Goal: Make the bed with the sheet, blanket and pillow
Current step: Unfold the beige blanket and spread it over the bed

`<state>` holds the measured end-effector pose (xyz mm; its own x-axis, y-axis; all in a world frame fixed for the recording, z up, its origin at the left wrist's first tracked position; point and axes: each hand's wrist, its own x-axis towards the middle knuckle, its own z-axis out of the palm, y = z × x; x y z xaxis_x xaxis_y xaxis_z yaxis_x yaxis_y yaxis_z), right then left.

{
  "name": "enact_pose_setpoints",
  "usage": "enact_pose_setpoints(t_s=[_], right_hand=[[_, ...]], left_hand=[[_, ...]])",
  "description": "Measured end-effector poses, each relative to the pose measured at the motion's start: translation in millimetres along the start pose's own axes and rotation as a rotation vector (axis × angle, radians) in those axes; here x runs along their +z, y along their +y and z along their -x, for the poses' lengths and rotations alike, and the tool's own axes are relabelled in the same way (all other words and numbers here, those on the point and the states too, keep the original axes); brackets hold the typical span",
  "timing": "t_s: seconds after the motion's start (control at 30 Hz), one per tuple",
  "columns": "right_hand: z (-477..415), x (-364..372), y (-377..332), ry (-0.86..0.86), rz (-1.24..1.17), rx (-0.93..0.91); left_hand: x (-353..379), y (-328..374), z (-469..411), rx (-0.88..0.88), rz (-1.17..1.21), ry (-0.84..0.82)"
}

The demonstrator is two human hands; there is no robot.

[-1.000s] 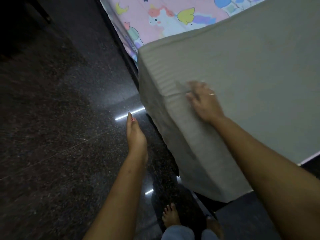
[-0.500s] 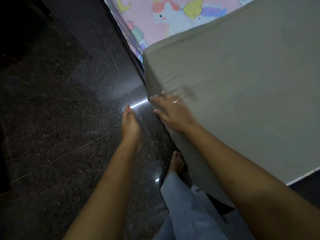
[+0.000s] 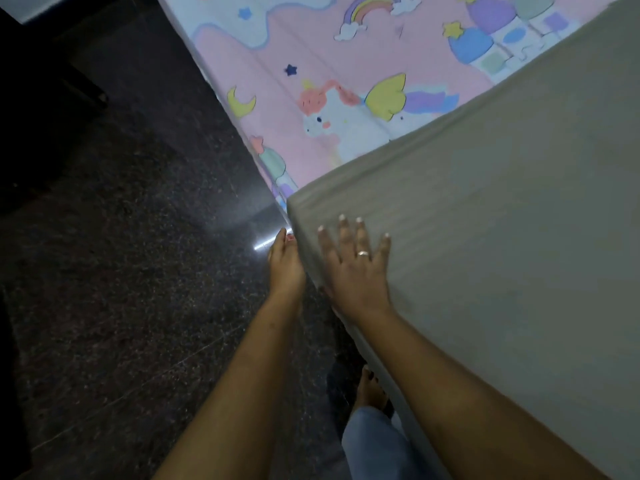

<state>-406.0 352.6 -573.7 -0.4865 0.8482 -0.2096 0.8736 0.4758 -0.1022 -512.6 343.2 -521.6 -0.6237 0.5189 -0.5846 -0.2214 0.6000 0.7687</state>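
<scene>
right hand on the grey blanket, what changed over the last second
The right hand slid along the grey blanket toward its corner and now lies flat, fingers spread. The left hand came in beside that corner. Neither hand took hold of anything; the unicorn sheet stayed put.

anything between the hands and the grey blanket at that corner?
Nothing visible. The right hand already lies flat, fingers spread, on the grey blanket at the corner's top edge. The left hand is beside the blanket's hanging side, fingers straight, only dark floor around it; contact cannot be told.
</scene>
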Motion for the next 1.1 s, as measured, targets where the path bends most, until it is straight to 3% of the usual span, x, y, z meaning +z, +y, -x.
enact_pose_setpoints(t_s=[0.07,0.13,0.17,0.23,0.3,0.4,0.5,0.6,0.67,0.73,0.8,0.87,0.9,1.0,1.1], right_hand=[[-14,-9,4,-0.008,0.018,-0.236],[-35,-23,15,-0.026,-0.129,-0.493],[-45,-32,22,-0.038,-0.251,-0.495],[-69,-47,40,0.108,-0.367,-0.28],[-96,-50,68,0.182,-0.331,-0.001],[-112,-40,74,-0.017,-0.23,0.248],[-111,-27,32,-0.035,-0.184,0.145],[-113,-35,-3,-0.063,-0.227,-0.199],[-130,-48,-7,-0.067,-0.35,-0.325],[-162,-52,3,0.105,-0.431,-0.159],[-191,-52,31,0.217,-0.369,0.229],[-208,-48,51,0.117,-0.252,0.556],[-212,-45,49,0.055,-0.208,0.636],[-225,-38,0,0.062,-0.148,0.604],[-238,-46,-50,0.034,-0.202,0.333]], left_hand=[[5,13,-13,-0.002,-0.017,-0.02],[9,26,-26,-0.015,0.024,-0.042],[10,30,-33,-0.02,0.042,-0.05],[12,39,-47,-0.039,0.033,-0.068],[14,45,-58,-0.06,0.016,-0.094],[15,48,-77,-0.079,0.01,-0.118],[12,49,-99,-0.134,-0.01,-0.108],[3,53,-126,-0.186,0.003,-0.104],[-4,62,-148,-0.171,0.002,-0.117],[-11,70,-169,-0.142,0.014,-0.138],[-17,82,-185,-0.105,-0.021,-0.169],[-22,90,-205,-0.057,-0.172,-0.253],[-25,94,-213,-0.017,-0.267,-0.305],[-29,99,-229,0.057,-0.397,-0.435],[-40,98,-231,0.149,-0.45,-0.494]])
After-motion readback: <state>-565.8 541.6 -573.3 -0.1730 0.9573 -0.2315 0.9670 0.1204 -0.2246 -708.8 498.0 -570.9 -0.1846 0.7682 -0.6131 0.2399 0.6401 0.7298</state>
